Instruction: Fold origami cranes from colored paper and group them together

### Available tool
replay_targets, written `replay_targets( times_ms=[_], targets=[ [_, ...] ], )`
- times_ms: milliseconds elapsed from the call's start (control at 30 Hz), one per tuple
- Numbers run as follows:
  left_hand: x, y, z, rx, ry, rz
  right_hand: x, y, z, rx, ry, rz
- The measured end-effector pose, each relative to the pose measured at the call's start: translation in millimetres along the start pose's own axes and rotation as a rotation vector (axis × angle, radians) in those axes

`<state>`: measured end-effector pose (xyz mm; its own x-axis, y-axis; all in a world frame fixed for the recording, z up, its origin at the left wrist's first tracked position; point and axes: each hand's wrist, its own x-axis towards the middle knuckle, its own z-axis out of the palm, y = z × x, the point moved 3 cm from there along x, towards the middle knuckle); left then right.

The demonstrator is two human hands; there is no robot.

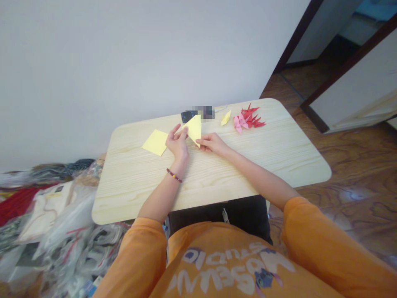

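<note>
My camera sits on my head, facing forward and down, looking closely over my orange sweatshirt point(217, 265) at my hands point(177, 144) and the worktop point(248, 165).

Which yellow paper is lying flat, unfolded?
The square sheet left of the left hand. The yellow triangle is pinched between that hand and the right hand; the small yellow crane is folded.

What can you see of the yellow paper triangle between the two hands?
The yellow paper triangle is a matt, pale yellow sheet, apparently folded, though its layers are hard to make out. It is held tilted above the light wood table, one corner pointing away from the person. The left hand pinches its left edge, and the right hand holds its lower tip. It overlaps a black phone in view; whether they touch cannot be told.
</note>
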<state>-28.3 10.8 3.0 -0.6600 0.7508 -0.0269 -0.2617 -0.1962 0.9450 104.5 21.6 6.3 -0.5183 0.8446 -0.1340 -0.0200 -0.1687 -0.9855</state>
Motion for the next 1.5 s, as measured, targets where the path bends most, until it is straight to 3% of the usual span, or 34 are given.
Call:
replay_targets(
  times_ms=[300,533,733,933,1100,1233,1333,1500],
  targets=[
    [3.2,0.0,-1.3,-0.029,0.044,-0.040,5.6,10.2,0.5,0.104,-0.076,0.079],
    [24.1,-3.2,-12.7,-0.044,0.113,0.005,-0.2,3.9,1.8,0.079,-0.152,0.124],
    [17.6,-0.4,-9.4,-0.132,0.153,-0.046,5.0,1.5,-3.1,0.168,0.128,0.011],
    [-5.0,-3.6,4.2,-0.154,0.045,-0.118,12.2,1.9,-11.7,0.139,0.298,-0.124],
    [-7.4,-3.2,8.3,-0.027,-0.150,-0.120,14.7,0.6,-28.0,0.171,0.408,-0.167],
    [-3.6,-0.8,8.3,0.080,-0.294,-0.153,17.2,-0.4,-30.8,0.099,0.321,-0.177],
    [-2.7,2.4,6.6,0.096,-0.328,-0.147,18.5,1.2,-27.6,0.001,0.212,-0.157],
    [-7.0,4.5,7.3,0.114,-0.375,-0.142,18.0,0.7,-24.1,-0.017,0.187,-0.216]
  ],
)
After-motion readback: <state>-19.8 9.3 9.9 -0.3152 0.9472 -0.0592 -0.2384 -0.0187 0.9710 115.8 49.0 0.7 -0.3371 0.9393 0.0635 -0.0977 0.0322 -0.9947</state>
